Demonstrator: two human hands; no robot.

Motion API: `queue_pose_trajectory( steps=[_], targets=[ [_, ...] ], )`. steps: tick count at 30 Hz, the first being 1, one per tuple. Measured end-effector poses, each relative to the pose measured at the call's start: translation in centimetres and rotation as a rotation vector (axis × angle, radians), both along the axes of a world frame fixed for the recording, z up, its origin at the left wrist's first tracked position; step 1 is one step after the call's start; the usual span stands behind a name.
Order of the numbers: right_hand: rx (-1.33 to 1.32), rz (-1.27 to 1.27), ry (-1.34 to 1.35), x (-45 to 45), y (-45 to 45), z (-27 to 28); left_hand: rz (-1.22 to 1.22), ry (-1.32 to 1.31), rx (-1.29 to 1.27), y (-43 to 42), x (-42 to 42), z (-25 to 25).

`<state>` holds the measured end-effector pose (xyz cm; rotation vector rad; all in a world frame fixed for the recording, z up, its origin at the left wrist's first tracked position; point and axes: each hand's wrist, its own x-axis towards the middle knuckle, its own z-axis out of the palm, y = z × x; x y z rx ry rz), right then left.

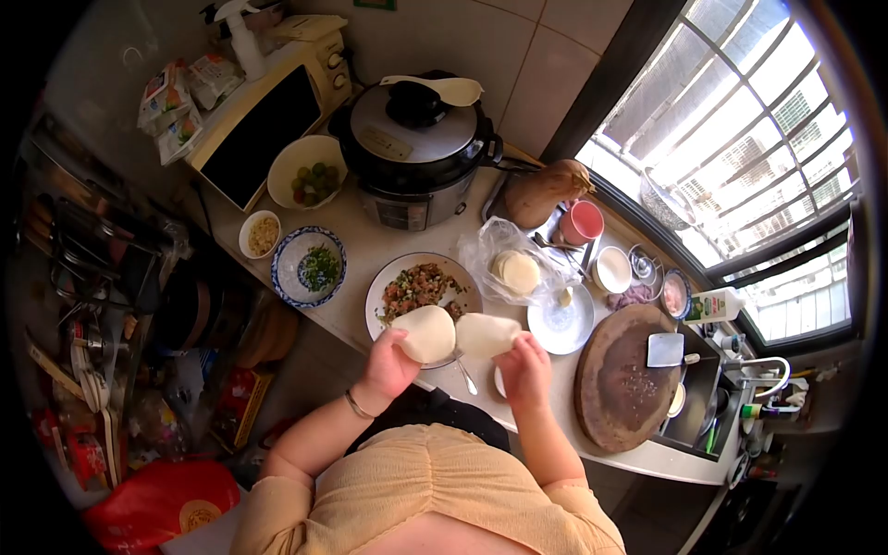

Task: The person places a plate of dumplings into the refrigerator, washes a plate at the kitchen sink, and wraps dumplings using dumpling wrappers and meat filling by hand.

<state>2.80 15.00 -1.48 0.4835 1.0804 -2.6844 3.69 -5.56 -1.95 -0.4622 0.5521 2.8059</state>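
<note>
My left hand [387, 368] pinches a round, pale dumpling wrapper [427, 337] by its edge. In my right hand [527, 370] is a second dumpling wrapper [485, 336], gripped at its right side and seen at a slant. The two wrappers are close together, held over the near edge of a bowl [375, 294] of chopped meat-and-greens filling [416, 287]. A metal spoon handle [468, 377] sticks out below them. Beyond my right hand, a stack of wrappers [518, 272] lies in a clear plastic bag [476, 248], beside a white plate [575, 324] with a small pale piece on its rim.
A patterned bowl of chopped greens [289, 242], a small bowl [250, 222] and a fruit bowl [279, 166] stand left. Behind sits a pressure cooker [412, 194]. A round chopping board [615, 388] bearing a cleaver [665, 350] is at right, by the sink [731, 421].
</note>
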Motion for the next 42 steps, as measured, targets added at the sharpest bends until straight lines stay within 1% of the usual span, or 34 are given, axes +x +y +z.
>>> queue_pose_trajectory(
  steps=[1,4,5,6,8,9,10,11,12,14,15,18,19,22,25,26,28,29,32,33,36,37,40,42],
  targets=[
    [0.003,-0.03,0.004,-0.4,0.8,-0.3,0.0,0.046,-0.035,-0.2,-0.3,0.5],
    [0.071,-0.173,0.014,-2.2,2.7,-0.3,-0.001,0.19,-0.001,-1.1,-1.1,2.3],
    [0.125,-0.133,0.054,-2.8,4.7,-2.1,0.005,0.191,0.003,-1.6,-1.2,2.3],
    [0.164,-0.14,0.034,-3.6,5.3,-2.8,0.047,0.166,0.032,-2.2,-1.0,1.8],
    [0.239,-0.153,-0.006,-5.5,6.0,-3.7,-0.012,0.203,0.05,-3.5,-0.6,1.4],
    [0.221,-0.146,-0.047,-6.5,6.5,-5.3,-0.044,0.216,0.044,-3.8,-0.4,1.4],
    [0.169,-0.198,-0.033,-7.5,4.9,-3.5,-0.075,0.229,0.037,-4.0,-0.3,1.5],
    [0.133,-0.188,0.014,-8.7,5.2,-4.1,-0.105,0.241,0.029,-4.0,-0.3,1.6],
    [0.097,-0.177,0.056,-9.7,5.5,-5.4,-0.109,0.25,0.074,-3.9,-0.3,1.5],
    [0.227,-0.127,0.005,-11.6,6.4,-7.1,-0.118,0.259,0.16,-3.7,0.0,1.3],
    [0.29,-0.102,-0.02,-12.0,6.8,-7.3,-0.124,0.236,0.141,-3.7,0.4,1.4],
    [1.052,-0.006,0.031,-9.9,8.5,-7.8,-0.133,0.201,0.111,-3.8,1.0,2.4],
    [1.094,0.032,0.084,-8.8,9.1,-7.7,-0.129,0.193,0.115,-3.9,1.3,2.5],
    [1.107,0.15,0.113,-4.7,10.0,-6.2,-0.13,0.168,0.12,-3.9,2.0,3.3],
    [1.351,0.249,0.137,-1.0,9.3,-4.5,-0.121,0.146,0.135,-3.3,1.7,4.5],
    [1.379,0.269,0.255,0.1,9.2,-5.6,-0.115,0.135,0.136,-3.2,1.6,4.8],
    [1.334,0.412,0.395,1.3,7.3,-3.5,-0.107,0.127,0.161,-3.2,1.6,4.7],
    [1.416,0.564,0.361,1.6,7.1,-3.2,-0.106,0.131,0.185,-3.4,1.6,4.1],
    [1.863,0.466,0.476,2.2,9.0,-6.2,-0.102,0.14,0.239,-4.0,1.8,3.5],
    [1.943,0.56,0.397,2.3,9.3,-5.6,-0.098,0.144,0.253,-4.2,1.8,3.4],
    [1.995,0.573,0.454,3.4,9.0,-3.8,-0.01,0.042,0.185,-4.4,2.1,3.8],
    [1.983,0.594,0.442,3.8,9.0,-3.9,0.006,0.047,0.179,-4.5,2.1,3.7],
    [2.053,0.62,0.41,5.0,8.3,-3.7,0.04,0.074,0.17,-5.0,1.9,3.7],
    [2.096,0.727,0.343,5.6,8.0,-4.7,0.039,0.11,0.174,-5.3,1.9,3.7]
  ],
)
